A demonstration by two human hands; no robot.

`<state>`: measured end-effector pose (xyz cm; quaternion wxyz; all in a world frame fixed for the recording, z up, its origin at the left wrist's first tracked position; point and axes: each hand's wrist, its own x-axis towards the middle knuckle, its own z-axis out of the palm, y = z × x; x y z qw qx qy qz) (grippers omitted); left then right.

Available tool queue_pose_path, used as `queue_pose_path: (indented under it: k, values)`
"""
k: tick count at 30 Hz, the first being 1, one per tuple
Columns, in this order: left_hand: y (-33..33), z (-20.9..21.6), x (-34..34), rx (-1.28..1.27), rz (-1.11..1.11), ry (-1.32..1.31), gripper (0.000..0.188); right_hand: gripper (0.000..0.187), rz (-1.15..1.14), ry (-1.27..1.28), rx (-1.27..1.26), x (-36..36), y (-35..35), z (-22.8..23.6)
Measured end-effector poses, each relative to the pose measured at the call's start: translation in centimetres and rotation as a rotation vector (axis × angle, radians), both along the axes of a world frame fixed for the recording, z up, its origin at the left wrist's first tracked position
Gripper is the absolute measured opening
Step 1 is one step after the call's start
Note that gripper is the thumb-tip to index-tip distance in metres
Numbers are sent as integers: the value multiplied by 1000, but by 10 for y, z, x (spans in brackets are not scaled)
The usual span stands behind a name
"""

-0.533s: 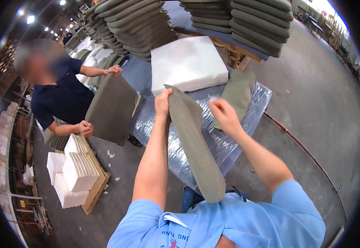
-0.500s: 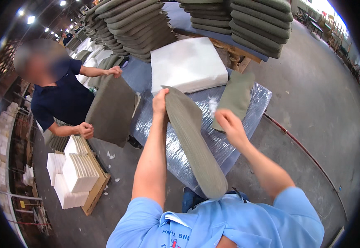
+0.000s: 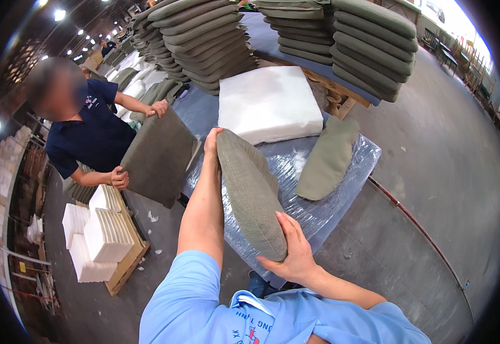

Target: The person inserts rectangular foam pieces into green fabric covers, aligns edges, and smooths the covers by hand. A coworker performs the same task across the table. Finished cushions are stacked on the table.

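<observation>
A grey-green fabric-covered cushion (image 3: pixel 247 192) is held up on its edge in front of me, over the plastic-wrapped table. My left hand (image 3: pixel 213 143) grips its far upper corner, fingers partly hidden behind it. At the near end, my right hand (image 3: pixel 293 252) clasps the cushion's lower corner, thumb and fingers apart around it. To the right of the cushion a flat grey-green fabric piece (image 3: pixel 328 160) lies on the table. Beyond it sits a stack of white wadding sheets (image 3: pixel 270 106).
At the left a co-worker (image 3: pixel 92 129) holds another grey-green cushion (image 3: pixel 158 157) in both hands. White foam blocks (image 3: pixel 109 238) stand on a wooden pallet (image 3: pixel 132 269). Tall cushion stacks (image 3: pixel 204 43) rise at the back. A hose (image 3: pixel 422 226) runs along the floor at right.
My right hand has moved from above the fabric piece down to the cushion's near end and taken hold of it. The cushion has turned, showing more of its broad side.
</observation>
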<state>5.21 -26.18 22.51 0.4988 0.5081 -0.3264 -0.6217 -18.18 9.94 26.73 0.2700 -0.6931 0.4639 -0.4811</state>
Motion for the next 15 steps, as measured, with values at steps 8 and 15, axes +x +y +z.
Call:
queue_pose_path:
  k: [8,15]
  values:
    - [20,-10,56,-54,52,25,36,98,83,-8,-53,10,-15,11]
    - [83,-17,94,-94,196,60,37,91,174,94,-121,4,-15,14]
